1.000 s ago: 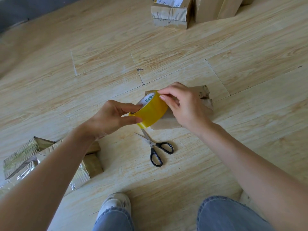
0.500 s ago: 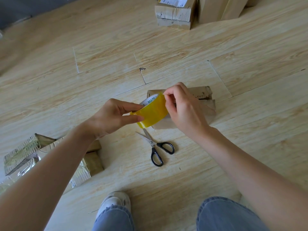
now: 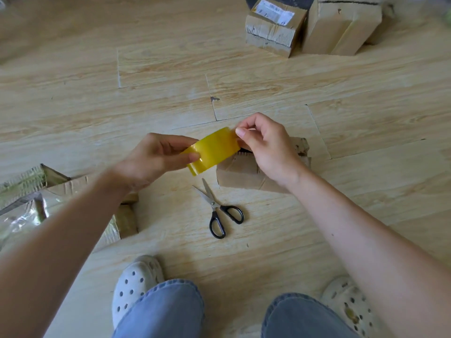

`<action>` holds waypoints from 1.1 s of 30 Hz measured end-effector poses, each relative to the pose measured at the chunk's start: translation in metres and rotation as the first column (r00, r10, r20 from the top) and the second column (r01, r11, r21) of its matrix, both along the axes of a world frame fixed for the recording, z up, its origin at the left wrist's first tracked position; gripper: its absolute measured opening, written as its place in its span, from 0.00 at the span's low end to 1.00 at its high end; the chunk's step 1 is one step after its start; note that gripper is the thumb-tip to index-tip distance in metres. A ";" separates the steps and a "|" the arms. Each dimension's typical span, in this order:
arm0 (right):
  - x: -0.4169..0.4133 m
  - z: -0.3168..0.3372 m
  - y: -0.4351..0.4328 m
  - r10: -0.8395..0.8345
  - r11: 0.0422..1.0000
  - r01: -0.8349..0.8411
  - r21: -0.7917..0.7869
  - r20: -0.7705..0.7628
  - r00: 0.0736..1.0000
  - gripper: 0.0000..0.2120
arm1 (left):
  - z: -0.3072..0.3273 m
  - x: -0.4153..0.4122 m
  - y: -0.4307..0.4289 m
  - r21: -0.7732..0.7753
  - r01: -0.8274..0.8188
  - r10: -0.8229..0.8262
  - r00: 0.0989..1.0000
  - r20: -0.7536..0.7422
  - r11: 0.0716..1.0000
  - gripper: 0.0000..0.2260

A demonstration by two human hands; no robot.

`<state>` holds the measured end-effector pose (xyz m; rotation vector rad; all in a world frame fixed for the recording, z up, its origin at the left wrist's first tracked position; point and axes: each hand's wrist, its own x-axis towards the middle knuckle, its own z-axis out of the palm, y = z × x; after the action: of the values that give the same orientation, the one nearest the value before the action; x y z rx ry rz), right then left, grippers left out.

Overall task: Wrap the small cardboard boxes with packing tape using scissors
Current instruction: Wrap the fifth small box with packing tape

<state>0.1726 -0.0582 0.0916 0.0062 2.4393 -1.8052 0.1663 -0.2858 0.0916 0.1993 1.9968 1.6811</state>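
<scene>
Gripping tape roll [image 3: 212, 152] w/ left hand [image 3: 156, 159], right hand [image 3: 266, 147] pinching its top edge.

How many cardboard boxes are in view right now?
4 clear: a plain box beneath the right hand, a labelled box and a taller box at the far edge, a taped box near left. Others may hide behind the taller box or the left arm.

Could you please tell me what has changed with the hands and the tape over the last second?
The tape roll has turned in the left hand, so its printed core no longer shows. The right hand now pinches the tape at its upper edge, apparently lifting the end. The left hand still grips the roll; the scissors and the cardboard box lie where they were.
</scene>
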 end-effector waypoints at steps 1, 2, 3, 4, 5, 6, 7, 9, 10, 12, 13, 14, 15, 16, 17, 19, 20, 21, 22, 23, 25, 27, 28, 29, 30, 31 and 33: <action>0.000 0.001 0.002 -0.001 1.000 0.001 -0.014 0.009 1.000 0.03 | -0.005 0.001 0.001 0.030 -0.008 0.007 1.000 0.029 1.000 0.14; -0.001 0.002 0.003 -0.002 0.999 0.003 -0.042 0.024 1.000 0.03 | -0.009 0.002 0.001 0.055 -0.007 0.004 0.999 0.054 0.998 0.14; 0.000 0.003 0.004 -0.004 0.998 0.007 -0.068 0.037 0.999 0.04 | -0.012 0.002 0.002 0.072 0.000 -0.004 0.998 0.064 0.997 0.14; 0.000 0.003 0.006 -0.006 0.996 0.011 -0.089 0.052 0.999 0.04 | -0.015 0.003 0.003 0.086 0.007 -0.013 0.998 0.069 0.996 0.13; 0.000 0.002 0.007 -0.011 0.995 0.017 -0.097 0.061 0.998 0.03 | -0.018 0.003 0.003 0.100 0.012 -0.019 0.998 0.067 0.995 0.13; 0.000 0.000 0.008 -0.014 0.994 0.022 -0.106 0.071 0.997 0.01 | -0.020 0.003 0.004 0.118 0.010 -0.018 0.998 0.065 0.993 0.11; 0.001 -0.001 0.008 -0.021 0.993 0.031 -0.115 0.085 0.996 0.01 | -0.023 0.003 0.004 0.134 0.005 -0.013 0.998 0.059 0.991 0.10; 0.003 -0.005 0.007 -0.019 0.991 0.031 -0.129 0.099 0.995 0.04 | -0.026 0.003 0.004 0.148 -0.013 0.003 0.998 0.063 0.989 0.08; 0.003 -0.007 0.006 -0.021 0.993 0.031 -0.111 0.085 0.996 0.05 | -0.027 0.002 0.004 0.151 -0.019 0.008 0.997 0.075 0.988 0.08; 0.004 -0.011 0.004 -0.046 0.998 0.047 -0.047 0.039 0.998 0.06 | -0.027 0.001 0.005 0.149 -0.021 0.009 0.997 0.082 0.989 0.07; 0.003 -0.012 0.002 -0.062 0.998 0.062 -0.030 0.020 0.998 0.06 | -0.027 0.001 0.006 0.136 -0.028 0.019 0.998 0.067 0.990 0.10; 0.002 -0.013 0.001 -0.072 0.997 0.072 -0.033 0.008 0.997 0.06 | -0.027 0.000 0.007 0.115 -0.046 0.039 0.998 0.055 0.992 0.15; 0.001 -0.013 0.001 -0.075 0.996 0.074 -0.051 -0.001 0.997 0.05 | -0.027 -0.001 0.008 0.099 -0.070 0.066 0.997 0.041 0.993 0.18; 0.000 -0.013 0.000 -0.074 0.994 0.073 -0.078 -0.003 0.997 0.04 | -0.027 -0.002 0.010 0.095 -0.092 0.089 0.995 0.039 0.991 0.19; -0.001 -0.013 -0.001 -0.078 0.992 0.077 -0.100 -0.003 0.997 0.06 | -0.026 -0.003 0.011 0.098 -0.103 0.100 0.994 0.039 0.990 0.20; -0.003 -0.012 -0.002 -0.092 0.987 0.091 -0.135 -0.005 0.996 0.08 | -0.025 -0.005 0.012 0.090 -0.112 0.108 0.993 0.043 0.990 0.18; -0.003 -0.012 -0.003 -0.100 0.984 0.098 -0.150 -0.004 0.995 0.09 | -0.024 -0.006 0.013 0.080 -0.114 0.111 0.993 0.045 0.990 0.15; -0.003 -0.012 -0.003 -0.110 0.981 0.108 -0.160 -0.004 0.994 0.09 | -0.024 -0.007 0.015 0.069 -0.120 0.117 0.992 0.045 0.990 0.10; -0.003 -0.013 -0.003 -0.126 0.978 0.124 -0.170 0.001 0.992 0.09 | -0.023 -0.007 0.016 0.054 -0.130 0.127 0.991 0.044 0.990 0.05; -0.002 -0.014 -0.003 -0.144 0.974 0.144 -0.178 0.012 0.990 0.10 | -0.021 -0.008 0.017 0.040 -0.135 0.134 0.990 0.036 0.990 0.03; -0.002 -0.017 -0.002 -0.166 0.966 0.173 -0.193 0.054 0.985 0.09 | -0.018 -0.008 0.019 -0.003 -0.130 0.130 0.992 0.003 0.992 0.05; -0.002 -0.018 -0.001 -0.163 0.953 0.192 -0.234 0.135 0.977 0.07 | -0.016 -0.009 0.021 -0.038 -0.132 0.130 0.991 -0.030 0.991 0.09; -0.003 -0.018 -0.002 -0.163 0.946 0.204 -0.252 0.173 0.971 0.08 | -0.015 -0.009 0.021 -0.046 -0.141 0.139 0.989 -0.042 0.989 0.10; -0.004 -0.019 -0.002 -0.174 0.942 0.219 -0.254 0.191 0.966 0.09 | -0.014 -0.010 0.022 -0.051 -0.146 0.143 0.988 -0.058 0.988 0.10; -0.005 -0.020 -0.002 -0.193 0.941 0.237 -0.242 0.192 0.962 0.10 | -0.014 -0.010 0.022 -0.062 -0.144 0.139 0.987 -0.078 0.988 0.10; -0.006 -0.020 -0.003 -0.215 0.940 0.255 -0.227 0.185 0.959 0.11 | -0.013 -0.010 0.023 -0.076 -0.144 0.136 0.986 -0.100 0.987 0.10; -0.006 -0.019 -0.002 -0.231 0.938 0.265 -0.224 0.167 0.958 0.11 | -0.014 -0.011 0.025 -0.123 -0.176 0.159 0.977 -0.142 0.977 0.12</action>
<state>0.1663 -0.0607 0.0724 0.4247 2.1878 -2.1183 0.1552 -0.2610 0.0780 0.0970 2.2725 1.6633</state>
